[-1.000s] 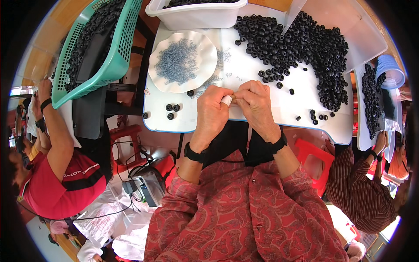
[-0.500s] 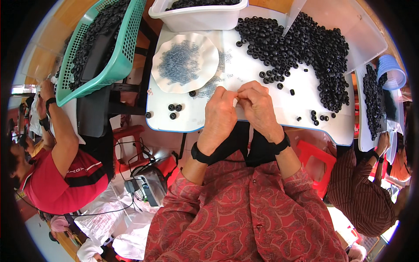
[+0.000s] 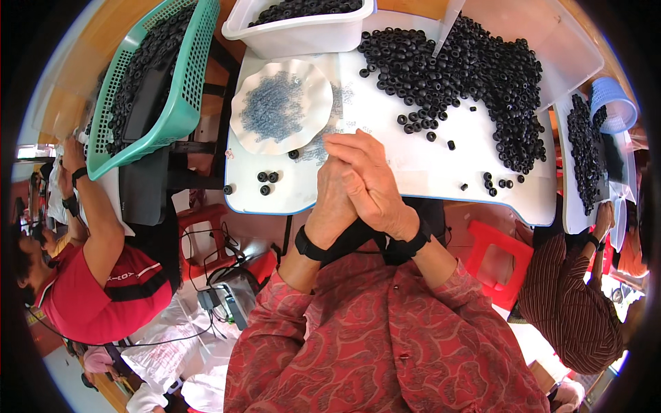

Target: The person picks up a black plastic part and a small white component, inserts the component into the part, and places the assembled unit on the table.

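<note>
My two hands are pressed together over the near edge of the white table [image 3: 413, 168]. The right hand [image 3: 375, 180] lies over my left hand [image 3: 332, 199], its fingers closed across the other's. My left fingers are hidden, and whatever may lie between the palms cannot be seen. Beyond them to the left, a white wavy-rimmed plate [image 3: 318, 124] holds a heap of tiny translucent bluish pieces [image 3: 274, 103]; more are scattered beside it. To the right spreads a big pile of small black round pieces with holes [image 3: 509, 96]. Several loose black ones [image 3: 264, 177] sit left of my hands.
A white tub [image 3: 303, 31] of black pieces stands at the back. At left is a green basket [image 3: 182, 103]; a clear bin [image 3: 564, 41] lies at the far right. Co-workers sit on both sides, one in a red shirt [image 3: 103, 289]. A red stool [image 3: 496, 265] stands close by.
My hands have gone from pinching fingertip to fingertip to being pressed together, the right hand over the left. The right hand has moved left; the view has shifted slightly.
</note>
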Demonstrator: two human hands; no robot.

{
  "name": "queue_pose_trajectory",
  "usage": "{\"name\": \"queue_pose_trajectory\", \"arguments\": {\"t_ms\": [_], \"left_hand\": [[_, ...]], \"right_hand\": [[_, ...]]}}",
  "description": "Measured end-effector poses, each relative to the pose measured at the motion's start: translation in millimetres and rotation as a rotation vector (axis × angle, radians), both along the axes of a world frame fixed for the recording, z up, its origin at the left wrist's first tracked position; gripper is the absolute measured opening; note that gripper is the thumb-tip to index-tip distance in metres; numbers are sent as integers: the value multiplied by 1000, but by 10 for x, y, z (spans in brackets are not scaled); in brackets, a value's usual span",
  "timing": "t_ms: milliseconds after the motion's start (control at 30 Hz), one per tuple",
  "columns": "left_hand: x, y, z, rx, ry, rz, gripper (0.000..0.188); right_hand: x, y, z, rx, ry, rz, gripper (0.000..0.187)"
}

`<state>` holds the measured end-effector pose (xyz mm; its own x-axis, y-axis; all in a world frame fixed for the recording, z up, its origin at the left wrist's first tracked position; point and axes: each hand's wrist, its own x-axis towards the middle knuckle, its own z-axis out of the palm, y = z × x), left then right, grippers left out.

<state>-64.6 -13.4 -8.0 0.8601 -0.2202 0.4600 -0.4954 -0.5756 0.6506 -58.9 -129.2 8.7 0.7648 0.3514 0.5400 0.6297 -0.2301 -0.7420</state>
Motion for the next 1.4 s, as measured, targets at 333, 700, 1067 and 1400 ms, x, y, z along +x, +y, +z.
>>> {"name": "queue_pose_trajectory", "arguments": {"t_ms": [333,700,1067,1400], "left_hand": [[70,-17,-21,-27,49,-16,17],[11,8,-20,-49,108,-30,18],[17,-38,-28,-70,157,-18,19],[-24,48,-14,-97,199,-14,20]], "right_hand": [[63,6,0,88,127,29,22],[56,50,-57,136,129,22,18],[46,64,-84,157,133,11,17],[84,110,-109,154,93,-7,12]]}}
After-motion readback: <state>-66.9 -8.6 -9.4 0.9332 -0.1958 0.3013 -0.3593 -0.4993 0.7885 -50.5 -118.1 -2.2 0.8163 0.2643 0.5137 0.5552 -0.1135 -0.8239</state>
